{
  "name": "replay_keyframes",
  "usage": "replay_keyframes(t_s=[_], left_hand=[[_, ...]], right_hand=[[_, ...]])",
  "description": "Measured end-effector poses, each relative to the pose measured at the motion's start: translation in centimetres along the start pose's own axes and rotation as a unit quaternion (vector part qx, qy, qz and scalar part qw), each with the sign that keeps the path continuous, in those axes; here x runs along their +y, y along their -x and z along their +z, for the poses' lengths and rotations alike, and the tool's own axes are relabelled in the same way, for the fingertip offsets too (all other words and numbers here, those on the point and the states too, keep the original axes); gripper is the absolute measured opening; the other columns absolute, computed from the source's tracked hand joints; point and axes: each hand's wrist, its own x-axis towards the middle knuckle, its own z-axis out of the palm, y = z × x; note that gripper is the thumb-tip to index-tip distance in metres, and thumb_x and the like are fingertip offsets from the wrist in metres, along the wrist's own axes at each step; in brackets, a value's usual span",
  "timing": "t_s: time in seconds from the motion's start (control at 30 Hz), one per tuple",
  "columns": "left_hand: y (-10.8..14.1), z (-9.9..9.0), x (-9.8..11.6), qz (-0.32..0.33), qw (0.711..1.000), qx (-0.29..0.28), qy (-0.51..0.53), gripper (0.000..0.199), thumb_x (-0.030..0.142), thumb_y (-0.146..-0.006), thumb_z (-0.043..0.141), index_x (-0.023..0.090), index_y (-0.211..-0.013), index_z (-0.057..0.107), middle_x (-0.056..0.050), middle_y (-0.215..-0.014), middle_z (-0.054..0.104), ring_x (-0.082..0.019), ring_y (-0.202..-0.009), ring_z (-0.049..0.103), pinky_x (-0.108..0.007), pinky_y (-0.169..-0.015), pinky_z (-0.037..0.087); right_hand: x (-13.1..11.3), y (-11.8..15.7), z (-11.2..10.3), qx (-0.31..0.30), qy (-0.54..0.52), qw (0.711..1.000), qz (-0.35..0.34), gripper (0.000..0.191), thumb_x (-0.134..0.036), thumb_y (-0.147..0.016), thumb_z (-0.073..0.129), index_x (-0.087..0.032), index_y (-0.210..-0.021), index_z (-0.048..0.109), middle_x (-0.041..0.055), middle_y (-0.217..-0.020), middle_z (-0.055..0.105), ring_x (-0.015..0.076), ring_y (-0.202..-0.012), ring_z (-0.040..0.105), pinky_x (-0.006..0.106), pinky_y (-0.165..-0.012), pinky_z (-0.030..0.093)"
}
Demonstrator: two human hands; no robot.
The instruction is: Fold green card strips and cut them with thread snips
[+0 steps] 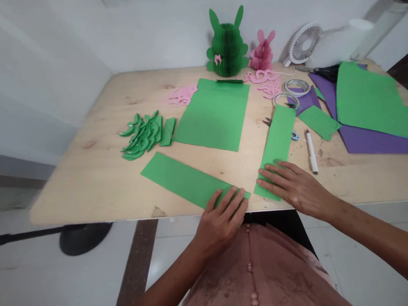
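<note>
My left hand [224,211] lies with fingers stretched over the right end of a long green paper strip [183,177] near the table's front edge. Under the fingertips of my right hand [286,182] is the lower end of another green paper strip [278,137], which runs away from me. That strip partly covers a pair of scissors [294,136], whose blade tip and blue handle show at its sides. A large green sheet [215,115] lies flat beyond both hands. To the right of the strip rests a white marker [311,152].
Green cut-outs [142,137] lie at left, pink cut-outs [182,95] behind. A green paper rabbit [227,49], a pink paper rabbit [262,52] and a white fan [304,44] stand at the back. Tape rolls [296,87], purple sheets [375,141] and black-handled scissors [327,72] are at right.
</note>
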Motion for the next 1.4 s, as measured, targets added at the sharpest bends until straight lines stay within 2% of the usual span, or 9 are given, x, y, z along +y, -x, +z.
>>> replay_keyframes(t_s=[0.3, 0.5, 0.7, 0.83, 0.93, 1.07, 1.17, 1.3, 1.4], left_hand=[[-0.2, -0.3, 0.2, -0.017, 0.999, 0.021, 0.024, 0.031, 0.019, -0.092, 0.05, 0.016, -0.12, 0.061, -0.01, -0.131, 0.06, -0.024, -0.129, 0.048, -0.046, -0.109, 0.034], [-0.1, -0.4, 0.6, -0.051, 0.994, 0.082, 0.057, 0.026, 0.012, -0.09, 0.051, 0.014, -0.112, 0.063, -0.01, -0.12, 0.067, -0.022, -0.123, 0.054, -0.044, -0.105, 0.041], [0.0, -1.2, 1.2, -0.095, 0.981, 0.144, 0.088, 0.025, 0.008, -0.089, 0.049, 0.015, -0.109, 0.063, -0.01, -0.11, 0.071, -0.02, -0.116, 0.059, -0.044, -0.104, 0.041], [0.4, -2.0, 1.7, -0.105, 0.973, 0.176, 0.101, 0.025, 0.006, -0.087, 0.051, 0.015, -0.107, 0.062, -0.01, -0.107, 0.071, -0.02, -0.112, 0.061, -0.044, -0.102, 0.041], [0.9, -2.3, 2.3, -0.105, 0.968, 0.2, 0.107, 0.024, 0.006, -0.087, 0.051, 0.016, -0.106, 0.061, -0.009, -0.105, 0.072, -0.02, -0.11, 0.062, -0.045, -0.102, 0.041], [1.5, -2.2, 3.7, -0.095, 0.965, 0.221, 0.109, 0.023, 0.005, -0.086, 0.05, 0.016, -0.104, 0.061, -0.009, -0.102, 0.072, -0.02, -0.109, 0.061, -0.046, -0.102, 0.041], [1.7, -1.9, 4.4, -0.074, 0.968, 0.214, 0.11, 0.025, 0.004, -0.086, 0.048, 0.017, -0.104, 0.061, -0.008, -0.102, 0.072, -0.02, -0.11, 0.061, -0.045, -0.102, 0.041], [2.4, -1.7, 5.0, -0.039, 0.978, 0.182, 0.099, 0.027, 0.006, -0.087, 0.049, 0.019, -0.107, 0.061, -0.007, -0.105, 0.072, -0.02, -0.115, 0.059, -0.044, -0.105, 0.039], [4.1, -1.5, 5.4, -0.043, 0.98, 0.164, 0.107, 0.035, 0.016, -0.082, 0.063, 0.02, -0.116, 0.06, -0.008, -0.112, 0.07, -0.026, -0.122, 0.053, -0.048, -0.11, 0.033]], right_hand=[[0.3, -0.7, 0.8, 0.046, 0.019, 0.998, 0.026, 0.042, -0.013, -0.097, 0.04, -0.02, -0.137, 0.048, 0.0101, -0.137, 0.055, 0.025, -0.129, 0.046, 0.051, -0.103, 0.039], [-0.8, -1.1, 0.3, 0.058, -0.019, 0.997, 0.044, 0.046, -0.013, -0.096, 0.041, -0.02, -0.141, 0.044, 0.0114, -0.137, 0.055, 0.0251, -0.13, 0.045, 0.051, -0.102, 0.04], [-3.5, -0.1, -1.1, 0.121, -0.067, 0.986, 0.095, 0.044, -0.022, -0.094, 0.05, -0.02, -0.138, 0.048, 0.0105, -0.138, 0.054, 0.027, -0.131, 0.044, 0.05, -0.104, 0.04], [-6.9, 0.6, -1.0, 0.188, -0.17, 0.954, 0.162, 0.047, -0.023, -0.093, 0.053, -0.023, -0.139, 0.046, 0.0087, -0.134, 0.057, 0.0235, -0.126, 0.051, 0.046, -0.104, 0.041], [-9.6, 0.7, -0.2, 0.192, -0.312, 0.898, 0.243, 0.04, -0.025, -0.095, 0.049, -0.026, -0.135, 0.051, 0.0068, -0.13, 0.061, 0.0206, -0.119, 0.057, 0.038, -0.099, 0.047], [-12.1, 0.1, 1.0, 0.148, -0.543, 0.746, 0.355, 0.036, -0.041, -0.097, 0.044, -0.021, -0.12, 0.064, 0.0094, -0.111, 0.07, 0.0211, -0.095, 0.068, 0.036, -0.084, 0.054], [-13.1, -0.7, 1.9, 0.117, -0.659, 0.648, 0.364, 0.043, -0.051, -0.094, 0.046, -0.017, -0.104, 0.07, 0.0085, -0.09, 0.072, 0.0206, -0.079, 0.069, 0.032, -0.069, 0.054], [-13.9, -1.5, 3.4, 0.146, -0.711, 0.579, 0.371, 0.044, -0.057, -0.085, 0.056, -0.016, -0.077, 0.069, 0.0018, -0.066, 0.064, 0.016, -0.062, 0.06, 0.027, -0.059, 0.047], [-14.6, -1.7, 4.3, 0.168, -0.724, 0.548, 0.384, 0.045, -0.058, -0.082, 0.059, -0.016, -0.067, 0.063, -0.0013, -0.06, 0.057, 0.0125, -0.057, 0.051, 0.024, -0.055, 0.04]])
